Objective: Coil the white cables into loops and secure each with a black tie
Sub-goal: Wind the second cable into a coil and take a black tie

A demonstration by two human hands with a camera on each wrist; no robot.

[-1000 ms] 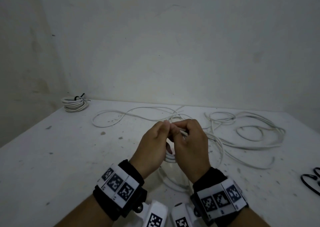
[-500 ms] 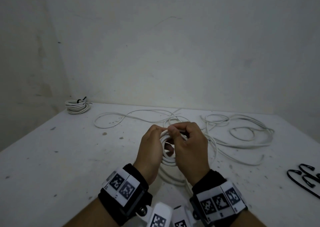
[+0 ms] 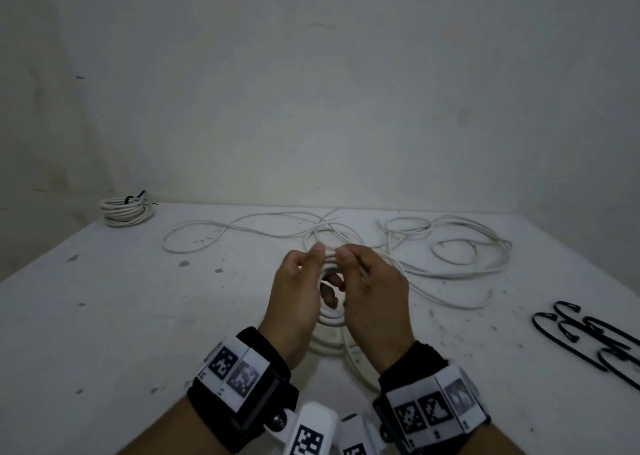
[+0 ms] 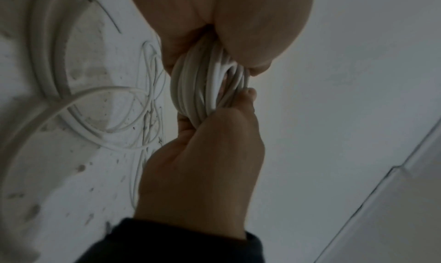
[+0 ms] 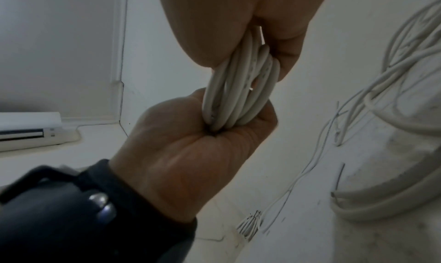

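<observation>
White cable, wound into a small coil (image 3: 330, 291), sits low in the centre of my head view, held above the tabletop (image 3: 104, 316) between both hands. My left hand (image 3: 294, 302) grips one side of the bundle and my right hand (image 3: 374, 302) the other, fingers curled round the strands, thumbs nearly meeting on top. The wrist views show what the head view hides: in the left wrist view the strands (image 4: 207, 86) run tight between the two fists, and the right wrist view shows several turns (image 5: 241, 90) pressed into the left palm. More loose cable (image 3: 450, 246) sprawls across the middle of the frame behind my hands. A finished, tied coil (image 3: 124, 210) lies at the left far edge. Black ties (image 3: 588, 340) lie at the right edge, visible only from the head.
</observation>
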